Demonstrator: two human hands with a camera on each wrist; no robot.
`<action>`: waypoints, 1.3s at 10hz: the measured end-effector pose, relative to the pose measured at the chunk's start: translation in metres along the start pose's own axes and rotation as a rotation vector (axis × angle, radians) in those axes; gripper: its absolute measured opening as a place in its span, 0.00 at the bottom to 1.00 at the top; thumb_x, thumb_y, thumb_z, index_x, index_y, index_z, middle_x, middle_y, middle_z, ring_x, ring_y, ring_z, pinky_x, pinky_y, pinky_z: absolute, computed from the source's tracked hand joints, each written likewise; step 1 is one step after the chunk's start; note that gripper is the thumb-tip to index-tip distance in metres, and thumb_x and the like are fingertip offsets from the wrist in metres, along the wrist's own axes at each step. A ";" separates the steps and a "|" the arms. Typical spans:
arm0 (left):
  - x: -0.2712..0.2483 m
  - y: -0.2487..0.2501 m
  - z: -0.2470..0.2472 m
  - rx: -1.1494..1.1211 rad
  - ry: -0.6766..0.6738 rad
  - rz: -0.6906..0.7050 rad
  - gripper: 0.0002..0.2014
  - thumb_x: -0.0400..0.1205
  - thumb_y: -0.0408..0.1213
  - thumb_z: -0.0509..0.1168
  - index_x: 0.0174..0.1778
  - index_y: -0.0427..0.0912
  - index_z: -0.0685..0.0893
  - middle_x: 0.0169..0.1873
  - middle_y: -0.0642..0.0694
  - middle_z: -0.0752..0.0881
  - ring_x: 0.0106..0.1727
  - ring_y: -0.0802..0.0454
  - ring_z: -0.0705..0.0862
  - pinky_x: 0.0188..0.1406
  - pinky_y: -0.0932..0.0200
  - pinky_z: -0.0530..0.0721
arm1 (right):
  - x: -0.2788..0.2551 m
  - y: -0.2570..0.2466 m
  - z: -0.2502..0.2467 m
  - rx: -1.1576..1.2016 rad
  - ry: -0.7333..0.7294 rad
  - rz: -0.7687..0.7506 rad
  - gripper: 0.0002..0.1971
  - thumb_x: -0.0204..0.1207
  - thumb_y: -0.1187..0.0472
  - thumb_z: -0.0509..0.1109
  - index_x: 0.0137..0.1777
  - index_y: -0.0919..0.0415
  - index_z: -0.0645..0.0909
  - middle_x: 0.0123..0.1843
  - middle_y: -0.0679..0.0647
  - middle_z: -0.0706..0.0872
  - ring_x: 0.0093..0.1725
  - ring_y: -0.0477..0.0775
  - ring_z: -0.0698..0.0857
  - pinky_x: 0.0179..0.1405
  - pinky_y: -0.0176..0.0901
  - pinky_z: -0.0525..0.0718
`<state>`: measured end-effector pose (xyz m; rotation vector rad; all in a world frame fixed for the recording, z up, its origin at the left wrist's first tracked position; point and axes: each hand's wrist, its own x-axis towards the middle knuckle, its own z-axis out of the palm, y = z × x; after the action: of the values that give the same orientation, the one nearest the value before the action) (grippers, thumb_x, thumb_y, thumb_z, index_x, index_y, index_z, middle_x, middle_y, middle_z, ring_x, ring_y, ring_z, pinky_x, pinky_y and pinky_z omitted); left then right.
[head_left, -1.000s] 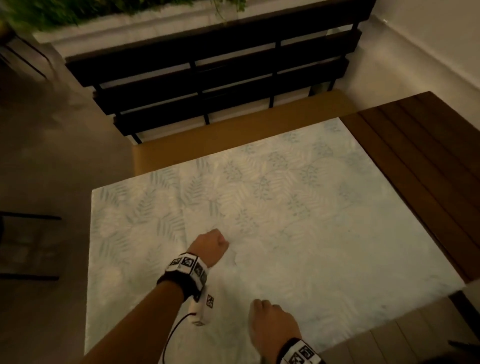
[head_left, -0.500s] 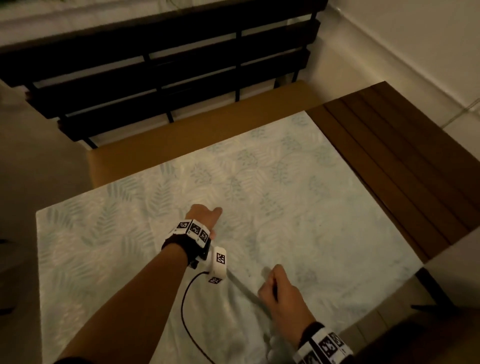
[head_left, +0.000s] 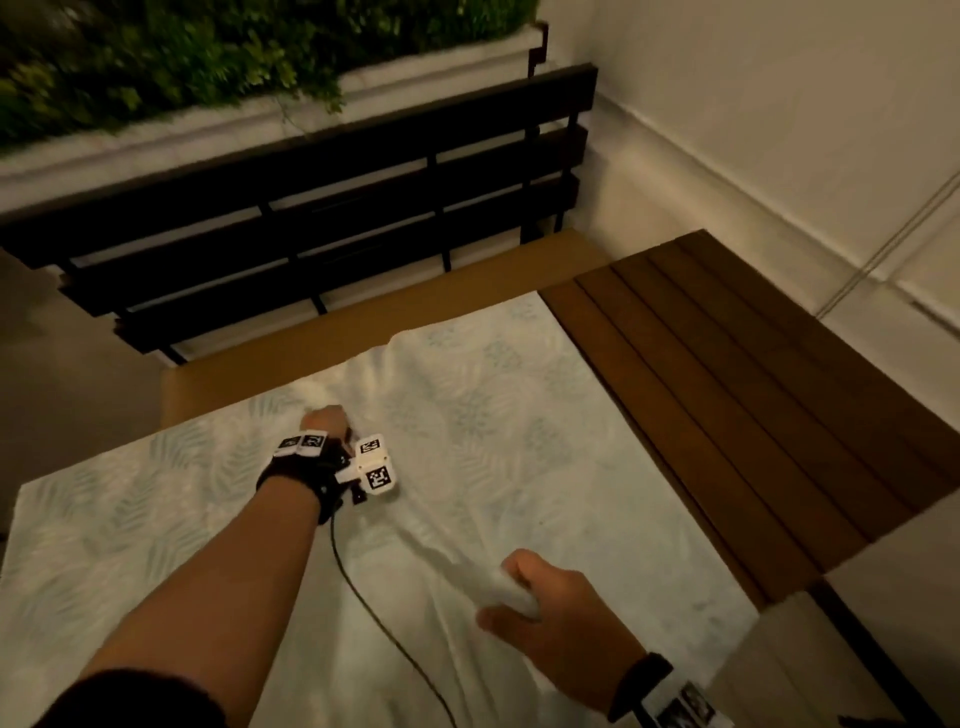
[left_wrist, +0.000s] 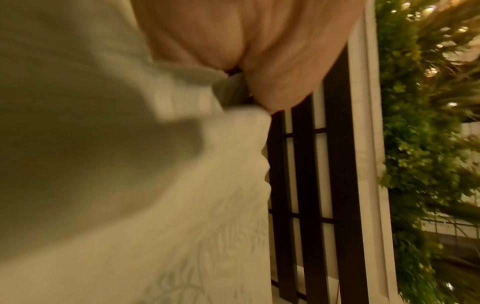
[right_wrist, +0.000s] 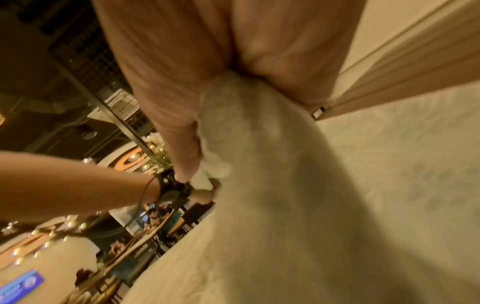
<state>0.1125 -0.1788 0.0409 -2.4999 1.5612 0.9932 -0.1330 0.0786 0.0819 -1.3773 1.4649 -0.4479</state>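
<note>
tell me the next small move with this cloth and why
Probably lift both hands together: the left hand pinches the cloth near its far edge, the right hand grips a bunch nearer, and the cloth rises in a ridge between them, ready to fold.

cloth (head_left: 493, 426): off-white, faint grey-green fern-leaf print. tabletop (head_left: 415, 312): plain tan. slatted panel (head_left: 753, 415): dark brown. slatted backrest (head_left: 311, 208): black. foliage (head_left: 156, 52): green. wrist strap (head_left: 296, 470): black; tags (head_left: 378, 477) white with black-and-white square codes. cable (head_left: 363, 597): black.
</note>
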 end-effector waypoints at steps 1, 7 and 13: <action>-0.014 0.054 0.000 -0.054 0.198 0.063 0.20 0.84 0.24 0.60 0.73 0.30 0.74 0.66 0.27 0.81 0.63 0.31 0.82 0.52 0.47 0.81 | 0.000 0.036 -0.048 -0.132 -0.023 0.002 0.12 0.82 0.44 0.68 0.52 0.51 0.76 0.43 0.50 0.87 0.38 0.46 0.85 0.36 0.38 0.81; -0.033 0.300 0.040 -0.039 0.348 0.088 0.40 0.82 0.48 0.67 0.81 0.29 0.57 0.79 0.32 0.65 0.80 0.38 0.67 0.77 0.50 0.68 | -0.019 0.164 -0.304 -0.279 0.018 0.261 0.20 0.76 0.30 0.65 0.56 0.43 0.79 0.49 0.43 0.88 0.47 0.40 0.86 0.50 0.34 0.84; -0.005 0.669 0.266 -0.077 0.282 0.549 0.18 0.89 0.44 0.50 0.67 0.45 0.81 0.61 0.37 0.86 0.61 0.37 0.85 0.60 0.49 0.80 | 0.044 0.385 -0.579 -0.306 0.072 0.422 0.18 0.77 0.29 0.50 0.40 0.34 0.76 0.32 0.41 0.84 0.44 0.46 0.88 0.47 0.32 0.82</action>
<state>-0.5677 -0.4144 0.0294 -2.3860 2.4238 0.7634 -0.8069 -0.0649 -0.0197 -1.2427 1.8858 -0.0016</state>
